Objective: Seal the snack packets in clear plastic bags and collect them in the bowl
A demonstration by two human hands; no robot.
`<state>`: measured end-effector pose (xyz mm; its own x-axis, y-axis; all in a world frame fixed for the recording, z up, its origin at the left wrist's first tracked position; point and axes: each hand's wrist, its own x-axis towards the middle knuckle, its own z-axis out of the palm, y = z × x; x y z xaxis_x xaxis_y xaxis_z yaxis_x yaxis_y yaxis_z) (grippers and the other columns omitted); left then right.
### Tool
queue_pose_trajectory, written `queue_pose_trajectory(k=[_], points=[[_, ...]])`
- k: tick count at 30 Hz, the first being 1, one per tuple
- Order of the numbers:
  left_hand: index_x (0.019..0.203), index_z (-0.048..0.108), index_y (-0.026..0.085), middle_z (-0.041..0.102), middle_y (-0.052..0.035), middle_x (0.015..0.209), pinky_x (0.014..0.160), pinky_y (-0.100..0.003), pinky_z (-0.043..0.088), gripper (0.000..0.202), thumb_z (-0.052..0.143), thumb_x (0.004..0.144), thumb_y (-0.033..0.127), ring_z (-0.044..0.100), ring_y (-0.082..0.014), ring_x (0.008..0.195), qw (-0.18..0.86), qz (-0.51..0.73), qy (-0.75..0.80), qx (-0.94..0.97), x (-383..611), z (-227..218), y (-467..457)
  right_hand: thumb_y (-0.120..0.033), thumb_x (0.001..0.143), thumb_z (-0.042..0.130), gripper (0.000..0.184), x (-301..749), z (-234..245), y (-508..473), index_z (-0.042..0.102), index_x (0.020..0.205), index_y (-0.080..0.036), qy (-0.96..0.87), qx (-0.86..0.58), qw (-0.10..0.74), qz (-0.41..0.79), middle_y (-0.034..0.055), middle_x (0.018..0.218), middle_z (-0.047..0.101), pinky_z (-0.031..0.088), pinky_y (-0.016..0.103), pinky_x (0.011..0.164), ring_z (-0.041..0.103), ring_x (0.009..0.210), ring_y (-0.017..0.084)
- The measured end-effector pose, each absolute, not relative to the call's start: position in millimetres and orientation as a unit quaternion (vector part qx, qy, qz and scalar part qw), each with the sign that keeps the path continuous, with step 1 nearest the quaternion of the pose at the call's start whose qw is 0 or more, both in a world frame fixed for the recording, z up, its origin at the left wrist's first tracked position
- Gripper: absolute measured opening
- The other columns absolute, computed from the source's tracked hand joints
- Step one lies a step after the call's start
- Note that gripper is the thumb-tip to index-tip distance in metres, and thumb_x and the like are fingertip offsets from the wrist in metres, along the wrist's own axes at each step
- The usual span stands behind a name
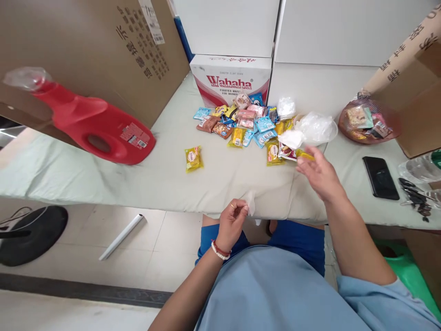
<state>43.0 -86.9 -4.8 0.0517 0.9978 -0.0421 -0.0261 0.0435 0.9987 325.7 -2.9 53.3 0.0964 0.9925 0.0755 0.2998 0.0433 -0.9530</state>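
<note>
The scrap point(251, 203) seems whitish, the snack packet point(193, 159) yellow, the bottle point(117, 128) red.

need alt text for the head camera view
A person's left hand pinches translucent film; the right hand is beside piled wrapped snacks and a clear plastic bag. A Wahaha carton stands behind, a red handled bottle at left.

A thin, whitish translucent scrap point(251, 203) is pinched front-left of the crumpled, translucent white plastic bag point(319, 128); a part-hidden yellow packet point(306, 155) shows before that bag.
</note>
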Motion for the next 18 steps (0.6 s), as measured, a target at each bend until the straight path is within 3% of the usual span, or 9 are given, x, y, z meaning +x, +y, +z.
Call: queue_pose_trajectory(k=[5, 9, 12, 16, 18], points=[[0.089, 0.068, 0.021, 0.070, -0.0030, 0.089, 0.076, -0.027, 0.048, 0.016, 0.061, 0.100, 0.029, 0.062, -0.0148, 0.081, 0.404, 0.458, 0.469, 0.638, 51.8, 2.4, -90.7, -0.057, 0.082, 0.080, 0.050, 254.3, 29.5, -68.4, 0.068, 0.116, -0.023, -0.535, -0.502, 0.361, 0.576, 0.0079, 0.110, 0.072, 0.059, 0.036, 0.084, 0.068, 0.100, 0.022], [0.088, 0.066, 0.021, 0.070, -0.0026, 0.088, 0.077, -0.027, 0.049, 0.016, 0.061, 0.100, 0.030, 0.062, -0.0150, 0.081, 0.428, 0.438, 0.464, 0.640, 46.2, 2.9, -89.5, -0.058, 0.083, 0.078, 0.039, 259.2, 14.1, -84.3, 0.068, 0.088, -0.020, -0.462, -0.524, 0.389, 0.601, -0.0011, 0.073, 0.062, 0.050, 0.029, 0.068, 0.056, 0.068, 0.013], [0.090, 0.066, 0.021, 0.070, -0.0023, 0.087, 0.075, -0.027, 0.049, 0.015, 0.061, 0.101, 0.031, 0.061, -0.0146, 0.078, 0.433, 0.436, 0.489, 0.619, 41.8, 0.9, -90.3, -0.057, 0.081, 0.081, 0.040, 283.2, 16.8, -82.0, 0.067, 0.087, -0.020, -0.417, -0.541, 0.408, 0.606, -0.0021, 0.072, 0.059, 0.049, 0.027, 0.066, 0.054, 0.067, 0.013], [0.090, 0.067, 0.022, 0.072, -0.0037, 0.091, 0.080, -0.028, 0.048, 0.013, 0.062, 0.101, 0.028, 0.064, -0.0161, 0.085, 0.400, 0.437, 0.469, 0.655, 55.1, 2.0, -95.6, -0.056, 0.079, 0.083, 0.044, 278.5, 22.9, -87.0, 0.070, 0.102, -0.021, -0.425, -0.504, 0.370, 0.654, 0.0035, 0.096, 0.069, 0.053, 0.030, 0.072, 0.063, 0.086, 0.018], [0.090, 0.067, 0.022, 0.071, -0.0043, 0.092, 0.082, -0.030, 0.049, 0.014, 0.061, 0.101, 0.028, 0.064, -0.0172, 0.089, 0.409, 0.438, 0.448, 0.663, 64.7, 3.3, -96.7, -0.053, 0.077, 0.086, 0.043, 266.6, 21.8, -90.1, 0.070, 0.101, -0.021, -0.435, -0.487, 0.369, 0.661, 0.0025, 0.095, 0.070, 0.052, 0.029, 0.074, 0.063, 0.085, 0.016]])
